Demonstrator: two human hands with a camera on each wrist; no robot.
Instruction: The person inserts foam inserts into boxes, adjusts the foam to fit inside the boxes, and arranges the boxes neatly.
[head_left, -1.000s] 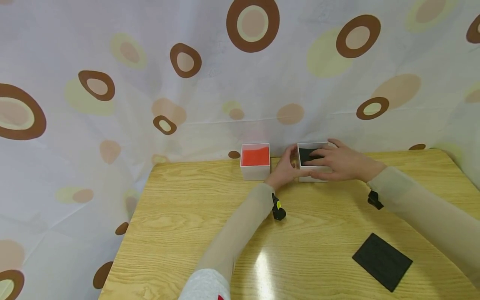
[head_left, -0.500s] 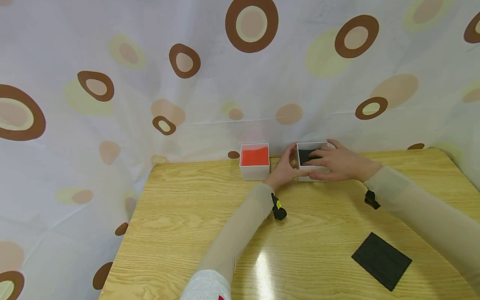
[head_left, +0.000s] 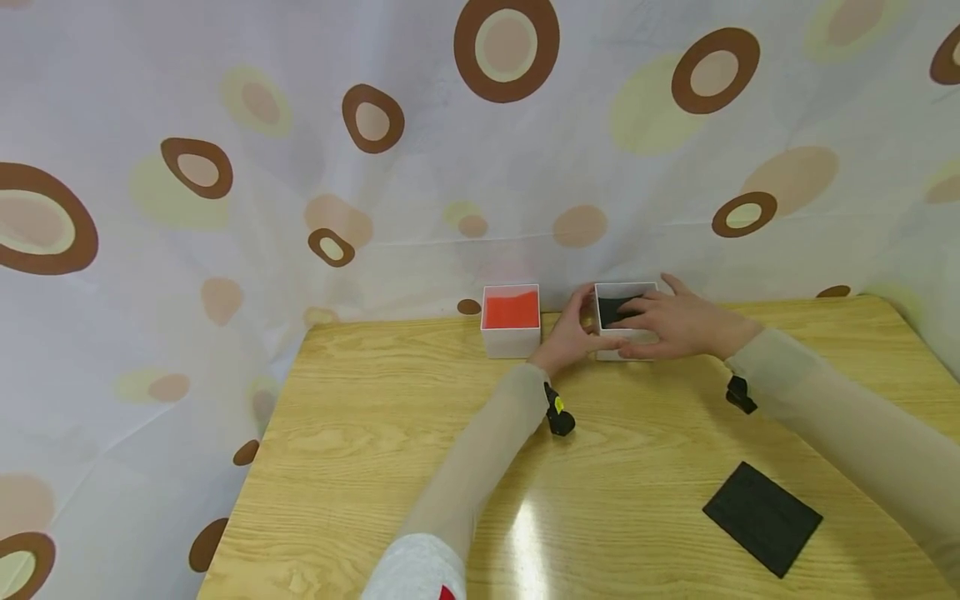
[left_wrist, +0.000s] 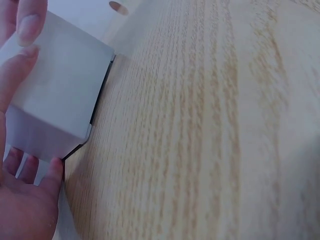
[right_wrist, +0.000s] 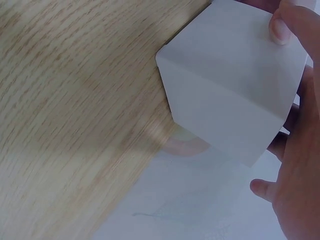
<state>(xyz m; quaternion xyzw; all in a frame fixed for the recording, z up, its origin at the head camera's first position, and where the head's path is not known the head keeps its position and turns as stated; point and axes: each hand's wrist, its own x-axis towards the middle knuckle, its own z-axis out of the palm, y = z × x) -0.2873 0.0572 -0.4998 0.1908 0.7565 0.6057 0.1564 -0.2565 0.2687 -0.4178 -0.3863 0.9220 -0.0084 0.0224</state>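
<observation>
An open white box [head_left: 643, 353] with a black sheet-like thing [head_left: 611, 310] in it stands at the table's back edge. My left hand [head_left: 567, 335] grips its left side, the thumb [left_wrist: 15, 72] on the front wall and fingers round the side. From the right, my right hand [head_left: 678, 323] reaches over the rim, its fingers inside the box at the black thing. The right thumb [right_wrist: 281, 27] lies against the outer front wall, while the little finger [right_wrist: 262, 189] sticks out behind. The right fingertips are partly hidden by the box.
A second white box [head_left: 510, 342] with a red-orange sheet-like thing [head_left: 512, 312] inside stands to the left. A flat black rectangle [head_left: 762, 518] lies on the wooden table [head_left: 360, 433] at the front right. A patterned curtain [head_left: 420, 192] hangs right behind both boxes.
Both hands stay at the box with the black thing. The right hand's raised little finger has lifted slightly; the view has shifted a little.
</observation>
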